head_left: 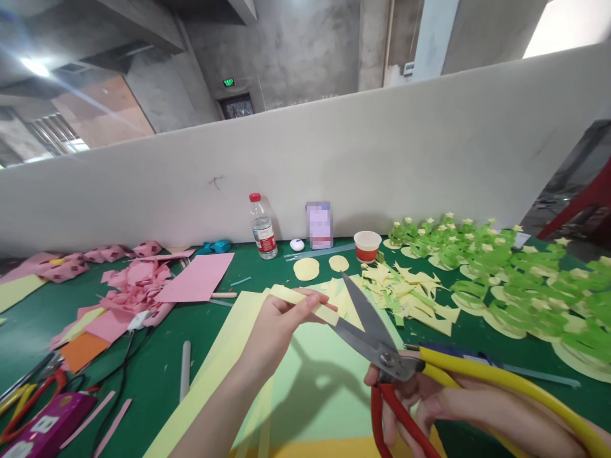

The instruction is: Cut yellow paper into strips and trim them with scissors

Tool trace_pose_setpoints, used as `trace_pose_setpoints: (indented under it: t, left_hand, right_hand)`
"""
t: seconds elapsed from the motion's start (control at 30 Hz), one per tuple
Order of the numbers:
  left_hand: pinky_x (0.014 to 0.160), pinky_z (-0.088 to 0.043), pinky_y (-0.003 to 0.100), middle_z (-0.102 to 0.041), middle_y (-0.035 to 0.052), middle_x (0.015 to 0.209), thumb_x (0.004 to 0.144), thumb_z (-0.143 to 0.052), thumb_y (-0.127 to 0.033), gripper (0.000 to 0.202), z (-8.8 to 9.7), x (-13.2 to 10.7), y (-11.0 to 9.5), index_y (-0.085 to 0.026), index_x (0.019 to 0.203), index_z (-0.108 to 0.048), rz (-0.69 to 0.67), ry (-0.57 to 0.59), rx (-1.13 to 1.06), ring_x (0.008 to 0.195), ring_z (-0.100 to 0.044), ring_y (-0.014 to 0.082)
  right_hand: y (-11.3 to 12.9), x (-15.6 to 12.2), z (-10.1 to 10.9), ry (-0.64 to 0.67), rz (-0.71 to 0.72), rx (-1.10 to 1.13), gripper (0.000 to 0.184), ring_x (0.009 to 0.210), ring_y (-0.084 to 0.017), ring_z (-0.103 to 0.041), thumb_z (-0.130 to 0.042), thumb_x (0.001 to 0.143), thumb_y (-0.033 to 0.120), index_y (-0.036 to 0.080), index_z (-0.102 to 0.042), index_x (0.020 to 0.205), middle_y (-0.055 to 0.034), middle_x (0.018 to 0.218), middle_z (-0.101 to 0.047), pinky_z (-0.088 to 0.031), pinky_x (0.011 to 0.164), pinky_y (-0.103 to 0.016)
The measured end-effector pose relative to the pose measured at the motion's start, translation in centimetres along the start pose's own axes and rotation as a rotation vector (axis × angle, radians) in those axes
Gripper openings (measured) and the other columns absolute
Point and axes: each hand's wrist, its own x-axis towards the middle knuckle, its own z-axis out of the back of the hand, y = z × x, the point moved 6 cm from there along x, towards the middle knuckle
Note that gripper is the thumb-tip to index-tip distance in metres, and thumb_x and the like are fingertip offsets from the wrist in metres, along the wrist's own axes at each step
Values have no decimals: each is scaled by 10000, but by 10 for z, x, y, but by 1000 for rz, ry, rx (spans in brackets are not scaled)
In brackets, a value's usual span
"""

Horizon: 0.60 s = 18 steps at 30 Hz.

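Where the blades gape: right hand [424, 401] curls part-closed round the scissors [382, 356], likely letting them spread;
Yellow strip [286, 293]: pinched by the left hand [277, 324], thumb against fingers, its end beside the lower blade, probably to steady it;
Pale green sheet [351, 407]: beneath the left hand;
Scraps [405, 289]: heaped to the right;
Cup [367, 252]: red and white, contents hidden;
Bottle [264, 236]: capped, holding clear liquid.

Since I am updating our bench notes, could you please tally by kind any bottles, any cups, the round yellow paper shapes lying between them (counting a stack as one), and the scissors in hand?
Bottle: 1
Cup: 1
Round yellow paper shapes: 2
Scissors in the right hand: 1
Total: 5
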Motion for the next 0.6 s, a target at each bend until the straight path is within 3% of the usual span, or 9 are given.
trace_pose_setpoints:
  t: [0.13,0.37,0.6]
  left_hand:
    - [563,-485,163,-688,-15,617,612,-732,-231,70,0,-1,3,-186,659,-706,18,43,17,576,-617,97]
    - [568,-492,197,-676,2,559,592,-735,-192,51,3,1,-2,-160,610,-699,49,88,83,534,-621,115]
    - [605,-499,241,-680,23,576,599,-727,-211,75,7,3,-3,-148,620,-692,77,91,142,574,-638,150]
  right_hand:
    - [5,-4,2,-35,-18,-32,397,773,-198,-636,-442,783,237,163,-554,1157,-54,866,-674,-482,762,-334]
    - [3,-7,2,-102,-21,-6,290,719,-168,-609,-469,794,290,169,-594,1026,-46,799,-647,-475,730,-297]
    - [-2,-4,-2,-158,-35,20,266,546,-87,-486,-496,778,413,165,-567,710,18,590,-519,-424,582,-213]
